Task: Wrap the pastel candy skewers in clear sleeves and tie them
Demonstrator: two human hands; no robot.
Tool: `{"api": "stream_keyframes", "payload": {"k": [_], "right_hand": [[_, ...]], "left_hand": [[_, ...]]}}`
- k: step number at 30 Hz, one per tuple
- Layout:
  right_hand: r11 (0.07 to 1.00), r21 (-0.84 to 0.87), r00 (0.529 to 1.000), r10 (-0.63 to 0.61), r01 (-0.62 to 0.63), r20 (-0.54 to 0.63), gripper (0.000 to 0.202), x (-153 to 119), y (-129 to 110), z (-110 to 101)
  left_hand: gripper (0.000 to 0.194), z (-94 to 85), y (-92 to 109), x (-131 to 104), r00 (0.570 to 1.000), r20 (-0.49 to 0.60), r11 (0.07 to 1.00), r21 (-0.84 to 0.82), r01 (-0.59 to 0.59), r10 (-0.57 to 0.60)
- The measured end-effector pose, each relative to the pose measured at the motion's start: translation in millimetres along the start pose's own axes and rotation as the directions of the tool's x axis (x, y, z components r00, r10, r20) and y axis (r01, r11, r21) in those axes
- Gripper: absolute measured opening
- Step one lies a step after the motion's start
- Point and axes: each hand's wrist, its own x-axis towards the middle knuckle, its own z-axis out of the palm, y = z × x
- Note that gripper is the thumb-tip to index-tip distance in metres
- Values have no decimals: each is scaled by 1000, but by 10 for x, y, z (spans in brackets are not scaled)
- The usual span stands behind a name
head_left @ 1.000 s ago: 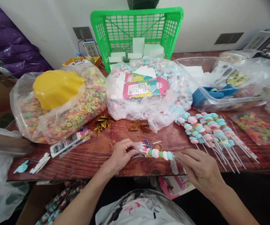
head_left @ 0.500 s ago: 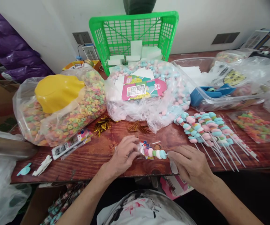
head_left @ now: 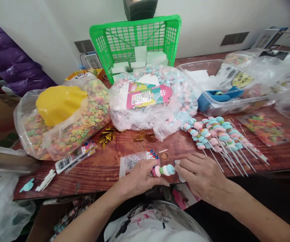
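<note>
A candy skewer [head_left: 165, 170] with pink, green, white and blue pieces lies level between my hands, near the table's front edge. My left hand [head_left: 145, 176] is curled around its left end, thumb stretched out below the candies. At the blue end, my right hand [head_left: 197, 173] has its fingers closed on the stick, which they mostly hide. Under and behind my left hand lies a clear printed bag [head_left: 128, 163], flat on the table. Several finished-looking candy skewers [head_left: 216, 131] are piled to the right of my right hand.
Behind stand a bag of ring candies [head_left: 89, 117] with a yellow bowl [head_left: 61, 104] and a bag of pink and blue candies [head_left: 182, 97]. A green basket [head_left: 137, 22] and a clear tub [head_left: 248, 101] are farther back. Gold twist ties [head_left: 107, 136] lie left of centre.
My left hand has moved right, from beside the skewer's left end to around it, uncovering the printed bag. The whole view has shifted slightly.
</note>
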Motion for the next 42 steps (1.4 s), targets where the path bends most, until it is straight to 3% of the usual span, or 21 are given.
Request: {"api": "stream_keyframes", "payload": {"k": [6, 11, 16, 20, 22, 26, 27, 30, 33, 38, 42], "right_hand": [[990, 34, 964, 129, -140, 231, 19, -5, 10, -110], [998, -6, 971, 61, -62, 230, 11, 45, -67, -83], [1000, -19, 953, -15, 22, 303, 8, 122, -104, -35], [1000, 20, 952, -29, 24, 303, 6, 151, -110, 42], [998, 53, 954, -32, 17, 298, 5, 132, -84, 83], [997, 83, 976, -12, -6, 218, 6, 65, 47, 38], [997, 76, 985, 7, -21, 174, 10, 54, 85, -5], [998, 57, 998, 9, -12, 61, 19, 45, 170, -156], [998, 14, 998, -56, 56, 36, 18, 56, 190, -271], [995, -74, 982, -50, 64, 180, 18, 110, 107, -316], [994, -101, 956, -17, 49, 292, 13, 179, 37, -266]], "left_hand": [[45, 24, 96, 23, 997, -67, 995, 84, 44, -39], [42, 61, 173, 54, 999, 4, 999, -11, 47, -47], [38, 140, 184, 97, 994, 69, 994, -63, 85, -81], [40, 190, 221, 136, 990, 63, 983, -126, 134, -127], [46, 166, 237, 140, 991, 54, 975, -183, 129, -120], [77, 24, 220, 93, 997, 55, 970, -231, 71, -60], [73, -11, 203, 77, 995, 69, 972, -219, 84, -70], [33, -58, 147, 37, 975, 178, 946, -272, 179, -133], [21, -25, 126, 21, 964, 205, 903, -360, 234, -168], [22, 74, 210, 34, 986, 27, 970, -177, 168, -166], [23, 141, 259, 71, 982, -30, 981, -54, 187, -189]]}}
